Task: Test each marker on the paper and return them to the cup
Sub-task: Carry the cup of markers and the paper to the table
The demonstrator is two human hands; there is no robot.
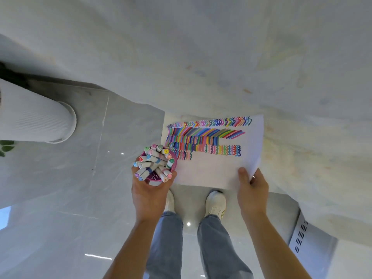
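Note:
My left hand (150, 193) grips a pink mesh cup (156, 177) from below, holding it in the air just off the table's near-left corner. Several white markers (155, 161) with coloured caps stand in the cup. My right hand (251, 188) pinches the near right corner of a white paper sheet (213, 170), thumb on top. The sheet carries rows of many-coloured strokes and squiggles across its upper half. It lies partly over the corner of the pale marble table (221, 67) and overhangs the near edge.
A ribbed white cylindrical planter (38, 117) stands on the glossy grey tile floor (60, 188) to the left, with green leaves at the frame's left edge. My legs in jeans and white shoes (215, 204) are below the paper. A grey vented panel (302, 236) is at lower right.

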